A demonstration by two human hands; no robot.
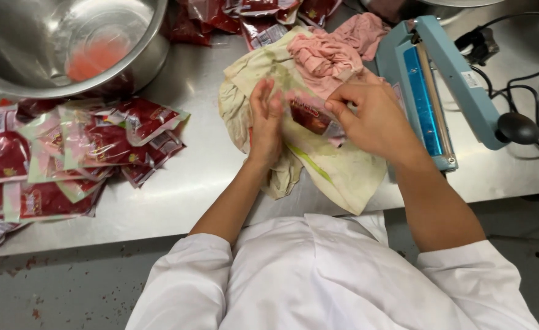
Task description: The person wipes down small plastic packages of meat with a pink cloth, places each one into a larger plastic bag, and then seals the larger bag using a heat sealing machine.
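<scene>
A small clear pouch (311, 116) filled with dark red sauce lies on a stained cream cloth (343, 174) in front of me. My right hand (373, 116) pinches the pouch's right end between thumb and fingers. My left hand (266, 119) stands on edge with fingers straight and pressed against the pouch's left side. A pink cloth (324, 55) is bunched just behind the pouch.
A blue heat sealer (431, 85) with a black knob and cables sits at the right. Several filled red pouches (92, 143) are piled at the left, more at the back (245, 18). A large steel bowl (68, 43) holding reddish liquid stands at the far left on the steel table (196, 171).
</scene>
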